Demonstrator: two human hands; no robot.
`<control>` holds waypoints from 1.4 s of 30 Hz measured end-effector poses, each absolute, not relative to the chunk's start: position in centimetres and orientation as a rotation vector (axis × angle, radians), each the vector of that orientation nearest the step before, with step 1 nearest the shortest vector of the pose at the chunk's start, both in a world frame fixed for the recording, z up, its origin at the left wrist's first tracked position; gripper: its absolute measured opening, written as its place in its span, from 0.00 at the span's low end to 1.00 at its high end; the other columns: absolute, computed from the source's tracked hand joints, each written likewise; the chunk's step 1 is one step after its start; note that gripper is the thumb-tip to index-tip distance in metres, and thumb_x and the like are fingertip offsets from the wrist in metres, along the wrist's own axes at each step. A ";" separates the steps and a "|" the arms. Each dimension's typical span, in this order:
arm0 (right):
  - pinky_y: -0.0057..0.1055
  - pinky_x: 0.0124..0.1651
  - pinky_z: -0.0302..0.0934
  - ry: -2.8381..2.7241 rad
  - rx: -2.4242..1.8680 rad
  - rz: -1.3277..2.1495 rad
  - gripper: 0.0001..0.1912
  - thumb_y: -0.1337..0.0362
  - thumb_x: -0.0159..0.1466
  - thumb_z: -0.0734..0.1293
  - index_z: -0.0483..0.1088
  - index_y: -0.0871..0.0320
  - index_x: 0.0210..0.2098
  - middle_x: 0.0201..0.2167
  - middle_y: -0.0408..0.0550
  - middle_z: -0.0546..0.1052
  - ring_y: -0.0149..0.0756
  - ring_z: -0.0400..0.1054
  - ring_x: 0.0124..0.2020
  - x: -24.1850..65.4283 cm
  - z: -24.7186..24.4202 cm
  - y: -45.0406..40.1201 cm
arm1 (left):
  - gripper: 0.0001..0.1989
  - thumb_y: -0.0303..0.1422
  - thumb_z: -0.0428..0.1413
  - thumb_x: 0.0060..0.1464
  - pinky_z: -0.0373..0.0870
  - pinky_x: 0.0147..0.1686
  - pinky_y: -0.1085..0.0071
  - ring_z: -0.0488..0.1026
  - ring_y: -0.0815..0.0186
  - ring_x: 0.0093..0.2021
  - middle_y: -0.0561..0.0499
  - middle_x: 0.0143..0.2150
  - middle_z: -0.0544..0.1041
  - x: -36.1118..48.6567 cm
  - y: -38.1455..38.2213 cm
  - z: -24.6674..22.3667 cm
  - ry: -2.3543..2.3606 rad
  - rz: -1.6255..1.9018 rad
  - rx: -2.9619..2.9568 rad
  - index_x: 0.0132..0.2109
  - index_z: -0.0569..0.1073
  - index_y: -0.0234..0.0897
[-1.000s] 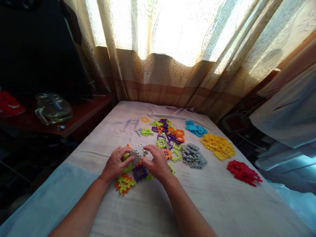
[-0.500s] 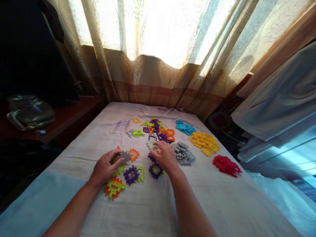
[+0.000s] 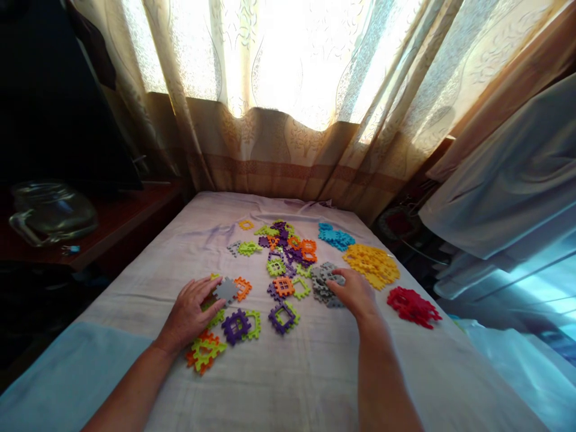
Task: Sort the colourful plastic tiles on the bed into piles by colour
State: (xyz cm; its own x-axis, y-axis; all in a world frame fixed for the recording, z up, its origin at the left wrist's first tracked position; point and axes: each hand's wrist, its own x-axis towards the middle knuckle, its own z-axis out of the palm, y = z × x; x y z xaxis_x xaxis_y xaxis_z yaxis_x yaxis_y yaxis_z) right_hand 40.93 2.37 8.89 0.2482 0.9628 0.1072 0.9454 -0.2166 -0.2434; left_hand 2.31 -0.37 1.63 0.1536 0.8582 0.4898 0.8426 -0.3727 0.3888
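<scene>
Left hand (image 3: pixel 188 312) rests flat near the bed's (image 3: pixel 315 384) left edge, fingers loosely spread, tips touching a grey tile (image 3: pixel 225 290). Right hand (image 3: pixel 355 294) fingers curl onto the grey pile (image 3: pixel 323 282) mid-bed, not clearly pinching anything.

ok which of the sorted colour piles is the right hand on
The grey pile: the right hand rests on its near edge. The blue, yellow and red piles lie apart, untouched.

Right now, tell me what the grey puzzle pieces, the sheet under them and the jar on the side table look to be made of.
Grey puzzle pieces: likely moulded plastic, matte, with crisp notched edges and uniform colour; foam can't be excluded.
Sheet: woven cloth, matte, creased and wrinkled.
Jar: probably clear glass, see-through with bright glints and a handle; clear plastic is possible.
</scene>
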 end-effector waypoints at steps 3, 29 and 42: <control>0.38 0.51 0.61 -1.830 -2.097 0.071 0.15 0.59 0.62 0.65 0.77 0.53 0.47 0.50 0.53 0.77 0.46 0.69 0.52 39.7 8.9 2.5 | 0.27 0.54 0.53 0.55 0.58 0.63 0.47 0.73 0.53 0.56 0.45 0.54 0.78 2.3 -0.5 1.6 1.780 1.009 2.373 0.57 0.73 0.46; 0.39 0.53 0.60 -2.127 -1.311 0.320 0.18 0.64 0.64 0.66 0.71 0.53 0.53 0.45 0.50 0.80 0.42 0.71 0.48 24.4 5.8 -0.5 | 0.15 0.44 0.53 0.59 0.63 0.62 0.53 0.79 0.61 0.44 0.53 0.44 0.83 3.7 -1.3 3.1 1.565 1.182 2.306 0.49 0.76 0.46; 0.27 0.31 0.56 -2.012 -1.585 0.612 0.09 0.63 0.63 0.64 0.76 0.52 0.29 0.25 0.40 0.77 0.32 0.69 0.28 32.2 11.9 0.7 | 0.21 0.48 0.51 0.59 0.69 0.57 0.59 0.76 0.59 0.52 0.48 0.50 0.80 5.0 -1.7 3.5 1.523 1.147 2.198 0.53 0.75 0.43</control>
State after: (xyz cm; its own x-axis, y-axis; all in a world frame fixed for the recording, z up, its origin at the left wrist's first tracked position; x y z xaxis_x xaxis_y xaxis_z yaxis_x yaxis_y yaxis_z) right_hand 32.19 0.68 11.92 -0.1948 0.9747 0.1095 0.7486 0.2199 -0.6255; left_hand 4.97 -1.70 3.52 0.1528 0.8708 0.4672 0.6897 -0.4326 0.5807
